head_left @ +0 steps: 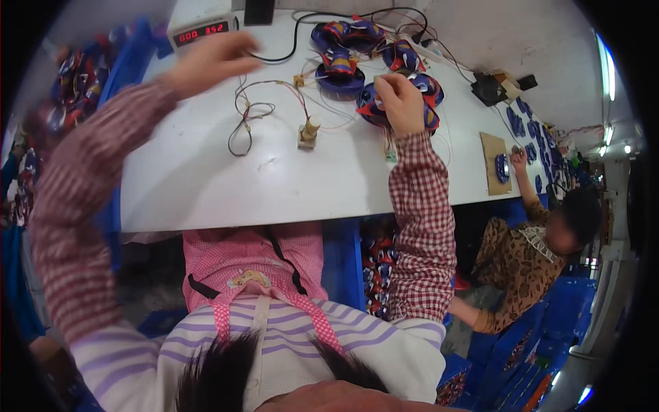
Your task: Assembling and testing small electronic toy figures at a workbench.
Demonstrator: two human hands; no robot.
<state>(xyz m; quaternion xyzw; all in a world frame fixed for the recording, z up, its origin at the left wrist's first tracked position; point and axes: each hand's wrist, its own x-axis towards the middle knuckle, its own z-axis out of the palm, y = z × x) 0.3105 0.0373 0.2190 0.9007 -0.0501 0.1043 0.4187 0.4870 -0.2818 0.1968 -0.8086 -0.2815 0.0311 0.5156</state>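
Note:
My right hand (401,103) is over a blue and red plastic shell (429,89) at the back of the white table, its fingers curled into a pinch. What the fingertips hold, if anything, I cannot make out. Thin wires and a small green circuit board (390,152) stick out below that shell. My left hand (216,62) is raised at the back left, in front of a white power supply (201,31) with a red lit display. Motion smears its fingers. More blue and red shells (341,62) are heaped beside my right hand.
Between my hands lie looped wires (248,113) and a small cream-coloured motor-like part (308,132) on the white table (261,189). A black cable (296,41) runs along the back. At the right a co-worker (525,257) reaches towards a blue part (502,168) on a brown board (491,147).

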